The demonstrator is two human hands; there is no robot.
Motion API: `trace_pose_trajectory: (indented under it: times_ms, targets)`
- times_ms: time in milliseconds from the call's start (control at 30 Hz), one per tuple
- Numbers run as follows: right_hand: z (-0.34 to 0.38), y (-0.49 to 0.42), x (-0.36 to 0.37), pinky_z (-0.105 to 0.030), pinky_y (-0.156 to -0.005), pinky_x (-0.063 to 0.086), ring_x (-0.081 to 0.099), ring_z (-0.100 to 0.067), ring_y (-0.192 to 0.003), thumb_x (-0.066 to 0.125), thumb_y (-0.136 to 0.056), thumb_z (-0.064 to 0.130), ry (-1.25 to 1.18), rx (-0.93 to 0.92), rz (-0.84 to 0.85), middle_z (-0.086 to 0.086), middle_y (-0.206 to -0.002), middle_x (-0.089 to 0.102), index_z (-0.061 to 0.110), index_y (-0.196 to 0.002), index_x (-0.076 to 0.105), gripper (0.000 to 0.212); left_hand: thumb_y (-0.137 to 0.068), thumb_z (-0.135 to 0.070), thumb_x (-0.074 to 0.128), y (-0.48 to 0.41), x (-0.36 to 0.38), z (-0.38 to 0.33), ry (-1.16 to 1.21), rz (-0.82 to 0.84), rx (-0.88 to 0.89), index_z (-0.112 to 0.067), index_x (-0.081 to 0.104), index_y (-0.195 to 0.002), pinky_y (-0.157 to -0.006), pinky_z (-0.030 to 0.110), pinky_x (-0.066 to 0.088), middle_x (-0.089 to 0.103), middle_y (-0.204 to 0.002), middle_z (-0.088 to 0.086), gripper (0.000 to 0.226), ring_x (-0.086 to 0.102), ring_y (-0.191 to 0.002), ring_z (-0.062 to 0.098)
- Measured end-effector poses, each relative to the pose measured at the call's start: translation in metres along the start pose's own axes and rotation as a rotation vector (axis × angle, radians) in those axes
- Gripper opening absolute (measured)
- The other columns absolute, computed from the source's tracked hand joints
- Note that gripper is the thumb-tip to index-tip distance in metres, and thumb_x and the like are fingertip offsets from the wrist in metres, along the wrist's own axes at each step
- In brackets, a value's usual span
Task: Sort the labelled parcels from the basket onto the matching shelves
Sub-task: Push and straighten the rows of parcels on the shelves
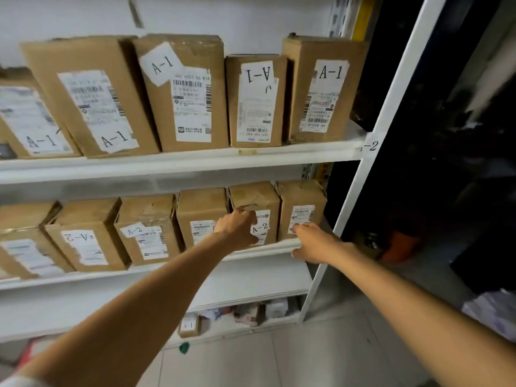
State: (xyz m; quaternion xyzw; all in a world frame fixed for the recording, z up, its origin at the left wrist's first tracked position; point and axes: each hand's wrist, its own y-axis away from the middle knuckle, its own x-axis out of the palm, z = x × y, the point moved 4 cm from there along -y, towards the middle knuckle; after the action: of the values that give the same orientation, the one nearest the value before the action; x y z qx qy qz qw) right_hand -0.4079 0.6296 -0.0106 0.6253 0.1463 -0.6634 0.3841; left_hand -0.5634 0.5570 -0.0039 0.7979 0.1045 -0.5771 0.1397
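We are reaching both arms to the lower shelf [167, 268], where a row of parcels is standing upright with labels facing out, so that each mark is reading at a glance. Our left hand [240, 229] is lying against the front of the A-2 parcel [255, 198], second from the end. Its fingers [248, 216] are curled in with the knuckles toward the cardboard, holding nothing that we are seeing. Our right hand [314, 243] is meeting the end parcel [301, 196] low on its front, with fingers stretched flat onto the label, pressing rather than gripping. We are judging this as squaring a parcel back into its matching row, though we are not telling which of the two. The basket is not showing here.

Room is running short. The parcels are touching side by side, and the end parcel is sitting near the white upright post [360, 185]. The upper shelf [167, 166], carrying the A-1 parcels [190, 107], is hanging close above their tops. The only free way is straight back or straight out toward us. The fronts are sitting near the lip, so a careless pull is risking a drop to the floor [307, 358]. One small box [189, 325] marked A-1 is lying far below both rows and is probably needing a move up
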Motion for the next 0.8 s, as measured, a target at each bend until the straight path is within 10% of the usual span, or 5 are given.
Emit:
trace_pose_trajectory:
  times_ms: [267,367,533,633,800]
  targets:
    - [-0.047,-0.072,-0.004,-0.030,-0.085,0.041,0.051,-0.027,-0.116,0.062,-0.090,0.020,-0.068,0.056,0.009,-0.011,-0.132,0.047,0.010,-0.131,0.047,0.045,-0.084,-0.021,0.070,-0.075,0.021,0.014,-0.034,-0.024,0.004,-0.018,0.055,-0.125,-0.078,0.033,0.056,0.062,-0.121,0.005,0.044,0.064,-0.099,0.021]
    - [-0.057,-0.101,-0.012,-0.036,-0.106,0.033,0.032,-0.030,-0.138,0.062,-0.090,0.012,-0.134,0.081,-0.081,-0.017,-0.148,0.035,0.008,-0.144,0.034,0.061,-0.085,-0.012,0.067,-0.099,0.024,0.020,-0.045,-0.108,0.025,-0.020,0.051,-0.129,-0.080,0.031,0.054,0.058,-0.123,0.005,0.047,0.061,-0.101,0.022]
    - [-0.065,-0.128,-0.012,-0.035,-0.114,0.021,0.011,-0.031,-0.147,0.064,-0.088,0.006,-0.137,0.057,-0.204,-0.015,-0.160,0.005,0.019,-0.155,0.006,0.089,-0.086,-0.008,0.064,-0.126,0.035,0.029,-0.179,-0.117,0.019,-0.027,0.019,-0.151,-0.113,0.046,0.027,0.018,-0.154,0.010,0.081,0.018,-0.141,0.031]
    - [-0.080,-0.150,-0.001,-0.048,-0.117,0.019,0.012,-0.037,-0.144,0.071,-0.084,0.022,0.092,-0.013,-0.260,-0.010,-0.160,0.007,0.031,-0.154,0.001,0.099,-0.090,-0.001,0.057,-0.140,0.051,0.035,-0.128,-0.055,-0.001,-0.042,0.002,-0.150,-0.108,0.068,0.000,-0.007,-0.161,-0.005,0.091,-0.013,-0.146,0.033]
    - [-0.105,-0.163,0.014,-0.049,-0.117,0.018,0.017,-0.038,-0.143,0.055,-0.094,0.008,0.019,-0.023,-0.363,-0.007,-0.159,0.018,0.034,-0.152,0.018,0.073,-0.094,-0.003,0.051,-0.151,0.065,0.027,-0.116,-0.070,0.029,-0.044,-0.011,-0.144,-0.109,0.069,-0.001,-0.013,-0.160,-0.004,0.090,-0.019,-0.145,0.032]
